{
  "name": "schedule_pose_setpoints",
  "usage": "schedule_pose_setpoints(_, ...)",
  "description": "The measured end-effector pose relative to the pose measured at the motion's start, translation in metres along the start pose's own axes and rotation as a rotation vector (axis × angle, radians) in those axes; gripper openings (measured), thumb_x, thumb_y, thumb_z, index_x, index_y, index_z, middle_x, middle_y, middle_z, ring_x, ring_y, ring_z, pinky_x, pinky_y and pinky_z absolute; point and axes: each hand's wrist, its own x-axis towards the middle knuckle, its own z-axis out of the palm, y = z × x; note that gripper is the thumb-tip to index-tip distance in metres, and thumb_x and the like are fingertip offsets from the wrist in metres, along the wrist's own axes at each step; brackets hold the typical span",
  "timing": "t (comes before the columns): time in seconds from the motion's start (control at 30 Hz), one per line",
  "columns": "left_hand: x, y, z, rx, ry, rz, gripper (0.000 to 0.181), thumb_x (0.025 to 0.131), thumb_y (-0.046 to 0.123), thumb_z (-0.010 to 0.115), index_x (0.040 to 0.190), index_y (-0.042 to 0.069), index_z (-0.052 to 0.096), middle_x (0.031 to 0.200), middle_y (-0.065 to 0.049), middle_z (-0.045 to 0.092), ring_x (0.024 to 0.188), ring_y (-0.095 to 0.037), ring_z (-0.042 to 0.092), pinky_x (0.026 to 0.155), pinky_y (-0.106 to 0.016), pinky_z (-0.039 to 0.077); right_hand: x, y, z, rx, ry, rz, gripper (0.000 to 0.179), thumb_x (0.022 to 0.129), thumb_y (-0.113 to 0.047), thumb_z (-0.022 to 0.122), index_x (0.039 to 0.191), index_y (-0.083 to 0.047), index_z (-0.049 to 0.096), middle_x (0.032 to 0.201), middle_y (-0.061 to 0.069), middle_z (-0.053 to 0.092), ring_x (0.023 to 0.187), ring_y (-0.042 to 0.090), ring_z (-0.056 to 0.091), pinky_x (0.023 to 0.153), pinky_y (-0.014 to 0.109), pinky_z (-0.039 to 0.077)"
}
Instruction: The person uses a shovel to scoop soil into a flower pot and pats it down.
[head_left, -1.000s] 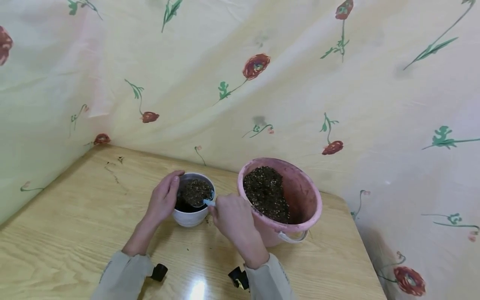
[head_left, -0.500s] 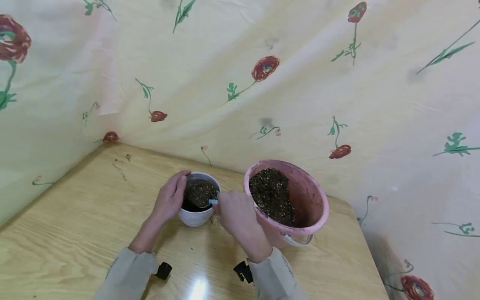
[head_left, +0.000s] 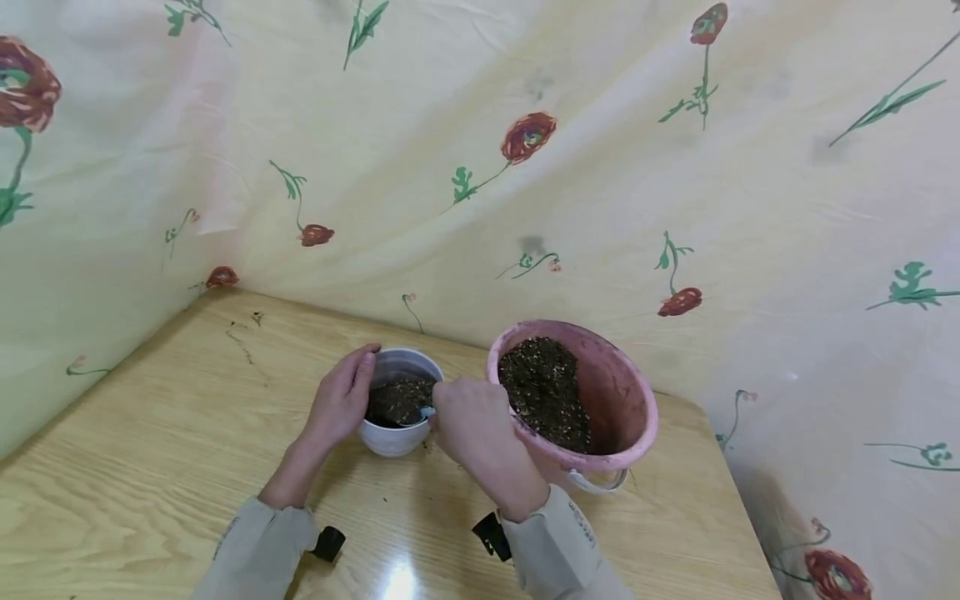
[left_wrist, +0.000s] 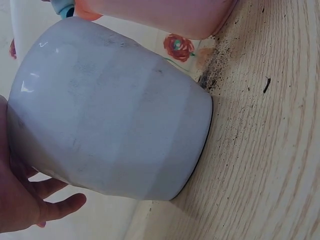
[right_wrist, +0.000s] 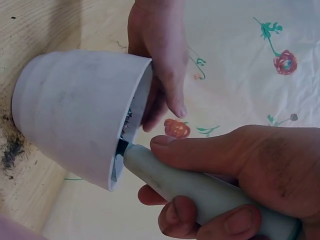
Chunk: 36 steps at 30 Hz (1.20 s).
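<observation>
A white plant pot (head_left: 392, 442) stands on the wooden table with dark soil (head_left: 400, 400) inside. My left hand (head_left: 341, 396) holds it round the left side, thumb near the rim; its fingers (left_wrist: 65, 205) show past the pot's edge in the left wrist view. My right hand (head_left: 476, 433) grips the pale blue-grey handle of a trowel (right_wrist: 185, 187), thumb laid along the top. The trowel's blade goes inside the pot over the rim, mostly hidden by the pot wall. Close on the right stands a pink bucket (head_left: 622, 417), partly filled with soil (head_left: 543, 392).
The bucket's white handle (head_left: 600, 482) hangs at its front. Crumbs of soil (left_wrist: 215, 70) lie on the table (head_left: 187, 433) beside the pot, with more specks at the back left. A flowered sheet (head_left: 420, 167) hangs behind and on both sides.
The trowel has tipped and sunk lower in the pot, and its heap of soil now lies lower inside. My left hand has stayed on the pot. The head view has shifted slightly.
</observation>
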Motion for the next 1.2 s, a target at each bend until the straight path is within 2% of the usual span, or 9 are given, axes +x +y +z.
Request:
schedule_pose_setpoints(0.27, 0.000, 0.000, 0.000, 0.000, -0.016, -0.029, 0.048, 0.106, 0.034, 0.032, 0.133, 0.000, 0.054, 0.135, -0.021, 0.053, 0.129, -0.037, 0.045, 0.109, -0.050, 0.034, -0.004, 0.005, -0.011, -0.005, 0.000, 0.005, 0.032, 0.078, -0.035, 0.079, 0.063, -0.015, 0.060, 0.054, -0.002, 0.050, 0.047, 0.012, 0.046, 0.038, 0.030, 0.042)
schedule_pose_setpoints(0.5, 0.000, 0.000, -0.001, 0.011, -0.009, -0.012, 0.048, 0.106, 0.033, 0.032, 0.133, 0.000, 0.053, 0.135, -0.022, 0.053, 0.128, -0.038, 0.046, 0.108, -0.051, 0.034, -0.010, 0.007, -0.019, -0.030, 0.034, 0.000, 0.030, 0.078, -0.036, 0.079, 0.065, -0.015, 0.062, 0.057, -0.001, 0.055, 0.047, 0.014, 0.047, 0.038, 0.033, 0.043)
schedule_pose_setpoints(0.7, -0.001, 0.001, 0.000, 0.007, -0.002, -0.009, 0.048, 0.106, 0.032, 0.032, 0.135, -0.002, 0.051, 0.134, -0.023, 0.053, 0.125, -0.040, 0.049, 0.105, -0.053, 0.036, -0.013, 0.009, -0.024, -0.051, 0.052, 0.005, 0.033, 0.076, -0.036, 0.080, 0.060, -0.016, 0.059, 0.052, -0.003, 0.048, 0.044, 0.011, 0.041, 0.036, 0.031, 0.041)
schedule_pose_setpoints(0.9, -0.001, 0.002, -0.001, 0.012, -0.008, -0.013, 0.047, 0.107, 0.030, 0.031, 0.135, -0.002, 0.050, 0.135, -0.025, 0.052, 0.127, -0.041, 0.046, 0.107, -0.054, 0.034, -0.015, 0.008, -0.026, -0.105, 0.116, 0.005, 0.038, 0.077, -0.017, 0.076, 0.052, -0.017, 0.048, 0.048, -0.006, 0.036, 0.044, 0.009, 0.031, 0.035, 0.027, 0.035)
schedule_pose_setpoints(0.97, -0.001, 0.001, -0.001, 0.011, -0.011, -0.018, 0.048, 0.107, 0.030, 0.031, 0.136, -0.002, 0.050, 0.136, -0.025, 0.051, 0.127, -0.041, 0.046, 0.107, -0.054, 0.034, -0.015, 0.007, -0.027, -0.117, 0.119, 0.011, 0.038, 0.076, -0.011, 0.074, 0.050, -0.017, 0.047, 0.048, -0.006, 0.036, 0.043, 0.009, 0.031, 0.035, 0.026, 0.034)
schedule_pose_setpoints(1.2, -0.001, 0.000, 0.001, 0.009, 0.001, -0.005, 0.047, 0.106, 0.030, 0.032, 0.134, -0.003, 0.051, 0.133, -0.025, 0.054, 0.125, -0.041, 0.048, 0.105, -0.054, 0.036, -0.015, 0.006, -0.033, -0.161, 0.116, 0.048, 0.032, 0.076, -0.008, 0.074, 0.052, -0.017, 0.054, 0.048, -0.005, 0.041, 0.044, 0.009, 0.035, 0.036, 0.028, 0.035)
